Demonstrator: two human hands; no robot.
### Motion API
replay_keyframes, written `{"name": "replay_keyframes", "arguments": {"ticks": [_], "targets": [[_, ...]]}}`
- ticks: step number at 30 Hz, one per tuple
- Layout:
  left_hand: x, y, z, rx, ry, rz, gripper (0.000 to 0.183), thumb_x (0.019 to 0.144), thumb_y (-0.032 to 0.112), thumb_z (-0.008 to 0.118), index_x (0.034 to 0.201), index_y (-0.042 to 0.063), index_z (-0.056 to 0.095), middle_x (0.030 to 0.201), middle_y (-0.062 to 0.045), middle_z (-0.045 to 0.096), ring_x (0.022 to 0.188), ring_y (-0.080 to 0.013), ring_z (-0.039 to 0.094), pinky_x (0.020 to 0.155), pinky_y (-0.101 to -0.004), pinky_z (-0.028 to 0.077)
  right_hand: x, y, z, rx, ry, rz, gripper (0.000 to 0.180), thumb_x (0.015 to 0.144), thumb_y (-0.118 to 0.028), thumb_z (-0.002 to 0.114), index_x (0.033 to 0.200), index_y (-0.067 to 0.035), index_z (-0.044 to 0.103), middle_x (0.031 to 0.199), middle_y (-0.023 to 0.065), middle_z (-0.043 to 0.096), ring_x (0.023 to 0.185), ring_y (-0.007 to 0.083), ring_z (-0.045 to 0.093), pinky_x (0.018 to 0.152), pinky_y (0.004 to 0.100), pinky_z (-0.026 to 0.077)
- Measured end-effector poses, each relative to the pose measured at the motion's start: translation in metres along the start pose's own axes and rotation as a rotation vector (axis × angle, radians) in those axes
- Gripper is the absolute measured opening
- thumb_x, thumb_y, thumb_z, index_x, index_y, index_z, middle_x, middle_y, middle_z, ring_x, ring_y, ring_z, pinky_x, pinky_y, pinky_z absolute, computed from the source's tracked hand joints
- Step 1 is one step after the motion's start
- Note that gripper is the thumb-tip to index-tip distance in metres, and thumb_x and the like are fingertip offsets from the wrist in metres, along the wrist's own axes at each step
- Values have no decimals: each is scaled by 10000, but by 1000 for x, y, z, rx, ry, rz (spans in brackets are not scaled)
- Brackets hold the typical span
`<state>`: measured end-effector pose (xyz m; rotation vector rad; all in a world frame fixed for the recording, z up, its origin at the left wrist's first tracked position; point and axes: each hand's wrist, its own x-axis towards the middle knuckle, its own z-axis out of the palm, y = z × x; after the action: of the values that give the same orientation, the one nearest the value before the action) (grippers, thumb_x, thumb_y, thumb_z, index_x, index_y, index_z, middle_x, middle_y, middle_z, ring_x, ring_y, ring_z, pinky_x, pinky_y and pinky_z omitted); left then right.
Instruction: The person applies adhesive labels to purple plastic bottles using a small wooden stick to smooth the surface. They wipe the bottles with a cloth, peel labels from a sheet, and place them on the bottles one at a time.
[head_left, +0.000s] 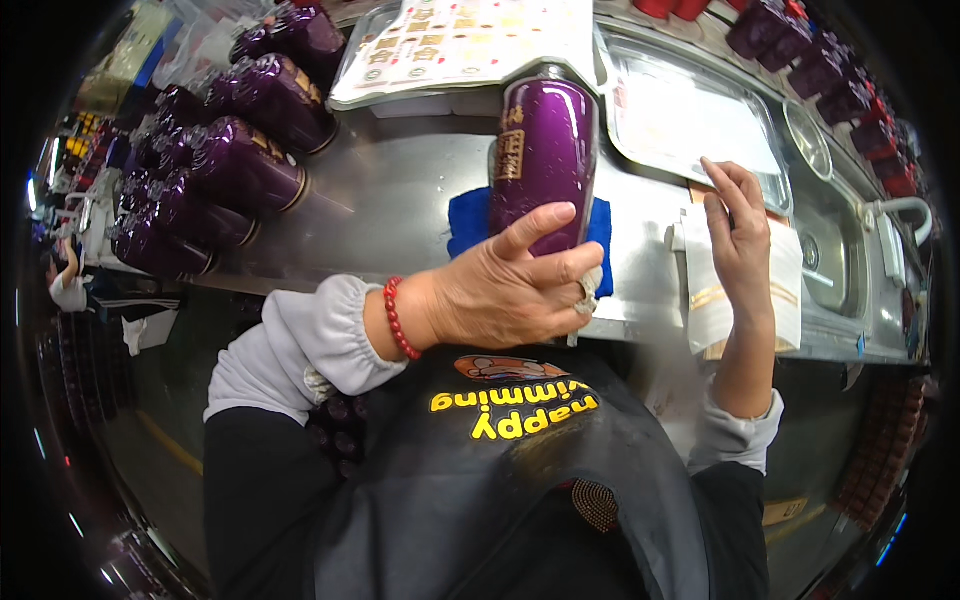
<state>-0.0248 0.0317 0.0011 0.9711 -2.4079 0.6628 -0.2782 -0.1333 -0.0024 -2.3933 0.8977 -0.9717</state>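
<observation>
A glossy purple bottle (551, 157) with gold characters sits over a folded blue cloth (466, 217) on the steel counter, its neck end away from me. My left hand (517, 281), with a red bead bracelet at the wrist, grips the bottle's near end. Its palm and other fingers hide that end. Something pale and crumpled (589, 291) shows at the fingers, too unclear to name. My right hand (739, 217) is raised by the near edge of a metal tray (626, 142) with white sheets (697, 112). Its thumb and index finger are apart, with nothing visible between them.
Several purple bottles (247, 161) crowd the counter at left. A sheet of printed labels (450, 45) covers another tray ahead. At right are a white towel (742, 285), a metal bowl (808, 139) and a steel sink (832, 255) with a white faucet (904, 214).
</observation>
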Motion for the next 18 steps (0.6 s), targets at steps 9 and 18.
{"name": "replay_keyframes", "arguments": {"ticks": [9,18], "targets": [[-35,17,2,-47,120,-750,729,802,513,783,1429,206,573,1320,-71,626,1324,-297,484,1195,-633,111,151,43,68,-226,-196,-256,328,949,-16,550,1255,-23,671,1210,172,609,1121,347,572,995,398,457],[-57,17,7,-243,120,-816,682,836,488,766,1409,160,596,1319,-106,624,1332,-300,508,1178,-668,118,256,64,130,-456,-363,-425,441,847,35,532,1151,-175,772,1290,106,616,1211,320,561,966,444,522]]}}
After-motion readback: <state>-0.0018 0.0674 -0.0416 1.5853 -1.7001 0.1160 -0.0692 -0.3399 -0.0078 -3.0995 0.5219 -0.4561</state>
